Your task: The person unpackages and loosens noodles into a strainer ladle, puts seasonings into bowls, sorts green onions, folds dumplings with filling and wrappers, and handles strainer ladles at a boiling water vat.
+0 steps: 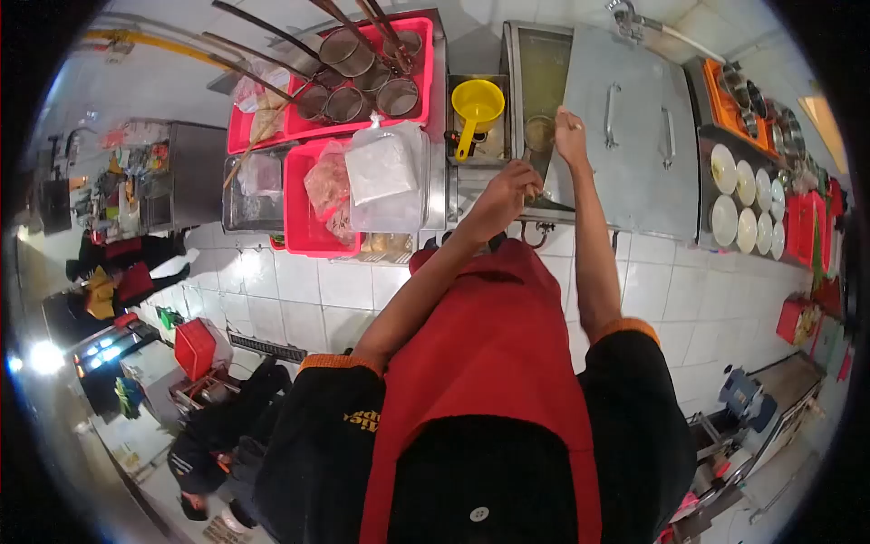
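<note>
A steel vat [547,68] of cloudy greenish liquid lies partly under a flat metal lid [634,186] set slightly askew. My right hand [569,138] is closed at the lid's left edge, its fingertips partly hidden. Nearer to me, my left hand [506,195] is closed at the vat's front left corner, with what looks like a thin handle in its fingers. Just beyond it, a round strainer [539,133] sits in the liquid; whether it joins that handle is hard to see. A yellow dipper [478,102] rests left of the vat.
Left stands a pink tray [430,86] with several long-handled noodle strainers [347,53]. Before it are a pink bin [294,195] and bagged white food [381,170]. White bowls [725,220] line the right side. A faucet [625,18] hangs behind; other people [204,462] are at lower left.
</note>
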Available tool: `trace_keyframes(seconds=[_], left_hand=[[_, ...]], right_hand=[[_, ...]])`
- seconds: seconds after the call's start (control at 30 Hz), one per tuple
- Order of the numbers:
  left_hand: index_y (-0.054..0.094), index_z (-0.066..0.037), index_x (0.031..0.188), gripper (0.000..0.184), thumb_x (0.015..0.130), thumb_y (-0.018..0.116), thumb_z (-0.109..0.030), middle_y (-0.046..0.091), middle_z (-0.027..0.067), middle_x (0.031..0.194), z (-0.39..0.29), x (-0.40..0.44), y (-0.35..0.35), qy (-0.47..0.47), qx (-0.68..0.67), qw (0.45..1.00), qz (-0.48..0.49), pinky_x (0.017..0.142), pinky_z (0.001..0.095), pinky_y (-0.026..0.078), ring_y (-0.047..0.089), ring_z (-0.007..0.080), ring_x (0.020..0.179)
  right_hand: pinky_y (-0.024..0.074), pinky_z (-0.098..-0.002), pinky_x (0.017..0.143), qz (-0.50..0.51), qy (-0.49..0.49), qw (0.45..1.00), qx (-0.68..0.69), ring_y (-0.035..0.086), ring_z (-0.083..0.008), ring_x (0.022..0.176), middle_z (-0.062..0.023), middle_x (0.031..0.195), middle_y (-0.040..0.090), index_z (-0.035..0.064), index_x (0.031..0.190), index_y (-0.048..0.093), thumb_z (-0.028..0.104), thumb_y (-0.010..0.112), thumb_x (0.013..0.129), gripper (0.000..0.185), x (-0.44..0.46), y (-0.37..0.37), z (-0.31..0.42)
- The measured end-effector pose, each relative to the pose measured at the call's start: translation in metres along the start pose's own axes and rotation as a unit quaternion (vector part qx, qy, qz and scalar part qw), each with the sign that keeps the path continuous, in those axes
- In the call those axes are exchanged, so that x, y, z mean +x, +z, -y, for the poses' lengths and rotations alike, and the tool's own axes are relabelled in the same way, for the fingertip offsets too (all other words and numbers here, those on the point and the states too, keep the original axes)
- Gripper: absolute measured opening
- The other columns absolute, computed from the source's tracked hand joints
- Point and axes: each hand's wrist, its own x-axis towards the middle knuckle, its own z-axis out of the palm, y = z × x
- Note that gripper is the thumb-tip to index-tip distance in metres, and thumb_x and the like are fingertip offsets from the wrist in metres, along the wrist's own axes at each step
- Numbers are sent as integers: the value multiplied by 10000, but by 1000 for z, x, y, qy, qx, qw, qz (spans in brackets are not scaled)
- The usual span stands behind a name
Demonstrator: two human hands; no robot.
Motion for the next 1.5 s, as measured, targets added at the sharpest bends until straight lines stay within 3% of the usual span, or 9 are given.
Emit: trace_keyframes(seconds=[0.33,0.53,0.6,0.73,0.97,1.07,1.23,1.33,1.5], left_hand=[[556,-30,868,202,751,484,118,568,106,861,1,-12,3,23,26,999,-6,803,365,435,522,307,867],[557,-12,855,205,730,484,132,552,131,840,4,-7,5,28,14,999,-34,797,375,438,526,320,875],[556,-9,855,206,726,484,135,554,131,843,5,-1,0,38,16,998,-42,801,376,440,529,323,881],[557,-1,866,221,721,475,144,550,131,846,3,-10,7,19,-8,999,-32,816,387,442,532,334,900],[560,-16,872,264,687,469,149,570,114,859,7,3,-5,33,15,998,-46,798,381,456,541,326,902],[571,-20,879,264,693,477,142,568,115,864,3,-6,0,14,-6,999,-40,810,390,457,543,324,917],[550,2,864,270,675,476,181,548,132,860,7,-7,-3,28,-6,999,-33,861,404,439,546,337,908],[548,-2,866,273,672,486,180,551,130,865,10,4,-3,31,-7,999,-43,838,402,440,541,331,904],[550,-5,891,267,689,485,155,552,136,880,12,-5,0,35,-2,999,-35,807,392,437,535,332,918]], right_hand=[[426,-464,666,4,-19,997,-70,519,-400,665,-268,717,572,-65,760,556,263,413,1022,444,-11,8,16],[398,-446,602,-76,-117,983,-119,468,-350,605,-227,643,507,-57,725,488,260,421,1008,430,-13,23,8],[398,-448,611,-2,23,997,72,457,-322,596,-220,632,491,-54,719,481,256,423,1004,425,-5,20,21],[377,-410,587,-24,-49,996,-77,435,-196,599,-154,605,443,-42,693,463,273,452,1007,444,0,15,12],[388,-410,604,44,-6,997,-61,432,-200,593,-147,595,438,-59,722,474,276,459,1006,439,13,17,20],[404,-424,627,1,125,984,124,450,-211,597,-155,591,409,-67,736,460,278,459,1007,438,-9,7,4],[458,-348,512,-38,-130,990,-35,508,-155,535,-53,577,467,37,667,489,293,455,1016,435,11,2,-23],[454,-296,460,6,75,991,114,498,-126,500,-6,590,493,84,658,492,264,464,1011,397,-6,7,5],[471,-309,475,-20,39,994,99,486,-133,497,-15,600,486,65,666,491,270,464,1017,408,-18,-4,10]])
